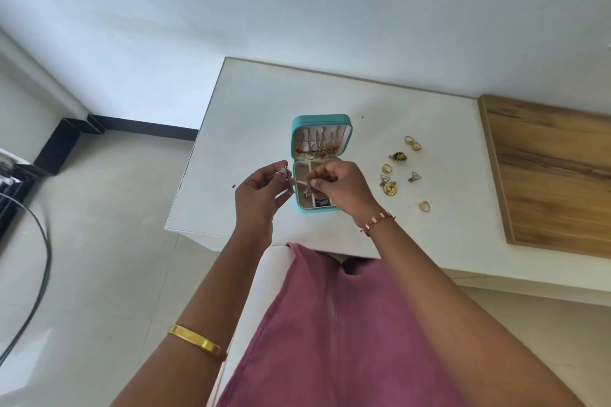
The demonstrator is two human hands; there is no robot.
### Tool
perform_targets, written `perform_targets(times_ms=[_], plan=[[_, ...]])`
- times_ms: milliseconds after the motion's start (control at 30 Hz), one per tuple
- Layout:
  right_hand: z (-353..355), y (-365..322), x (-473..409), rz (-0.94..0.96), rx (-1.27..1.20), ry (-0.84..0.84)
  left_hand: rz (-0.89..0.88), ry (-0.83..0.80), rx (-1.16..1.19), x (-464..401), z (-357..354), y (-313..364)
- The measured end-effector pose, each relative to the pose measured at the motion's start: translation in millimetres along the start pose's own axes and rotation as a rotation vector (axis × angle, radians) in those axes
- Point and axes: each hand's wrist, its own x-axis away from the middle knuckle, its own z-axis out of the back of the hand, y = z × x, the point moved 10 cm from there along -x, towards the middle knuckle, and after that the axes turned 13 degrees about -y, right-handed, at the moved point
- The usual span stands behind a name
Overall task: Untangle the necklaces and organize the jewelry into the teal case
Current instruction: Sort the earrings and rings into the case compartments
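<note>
- Two hands hide part of the open teal case [319, 120] in the middle of the white table [439, 129].
- Left hand [256, 196] pinches a small sparkly piece [283, 170], too blurry to name.
- Right hand [344, 187] pinches a tiny dangling piece [307, 191] over the tray.
- Gold necklaces [319, 144] hang in the lid, too tangled to count.
- About eight loose gold pieces [398, 157] lie right of the case, with bare table around them.

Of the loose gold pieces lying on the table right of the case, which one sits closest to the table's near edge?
The gold ring. It lies alone, nearer the front edge than the flower-shaped gold piece and the rest of the cluster, right of the teal case.
</note>
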Motion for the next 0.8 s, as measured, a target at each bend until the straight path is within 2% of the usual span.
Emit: perform_targets(times_ms=[133, 367, 633, 800], plan=[[2.8, 0.8, -2.0, -0.007, 0.115, 0.035, 0.032, -0.015, -0.029, -1.5, 1.1, -7.2], [-3.8, -21.5, 15.1, 0.087, 0.151, 0.014, 0.022, -0.064, -0.208, -0.4, -12.5, -8.9], [4.3, -23.2, 5.5, 0.094, 0.192, 0.111, -0.015, -0.048, -0.292, -9.5, -14.2, 0.9], [1.5, -9.1, -9.3, 0.046, 0.185, 0.099, -0.018, 0.096, -0.247, -0.2, 5.9, -8.5]])
